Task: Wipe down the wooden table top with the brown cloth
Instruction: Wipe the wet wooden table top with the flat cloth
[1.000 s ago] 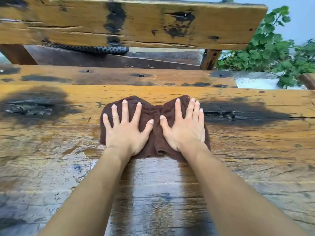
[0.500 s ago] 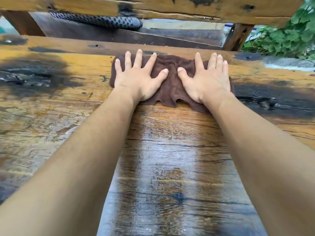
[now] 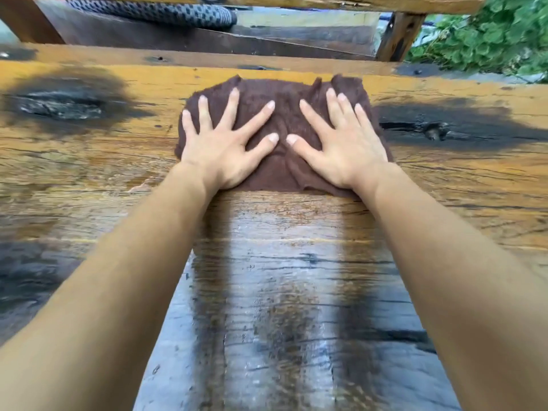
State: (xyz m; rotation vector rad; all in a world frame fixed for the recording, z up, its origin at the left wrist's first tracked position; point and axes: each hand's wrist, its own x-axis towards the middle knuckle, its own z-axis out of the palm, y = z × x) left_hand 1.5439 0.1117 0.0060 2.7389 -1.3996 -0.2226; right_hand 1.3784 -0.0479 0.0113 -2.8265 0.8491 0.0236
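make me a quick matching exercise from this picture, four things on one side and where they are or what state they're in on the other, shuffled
Things:
1. brown cloth
2. left hand
3. green plants
4. dark burnt-looking patch

Places or states:
A. top right corner, beyond the table
B. pressed flat on the cloth's left half, fingers spread
C. spread on the wooden table top under both hands
D. on the wood to the left of the cloth

Pairs: 1-C, 2-B, 3-A, 4-D
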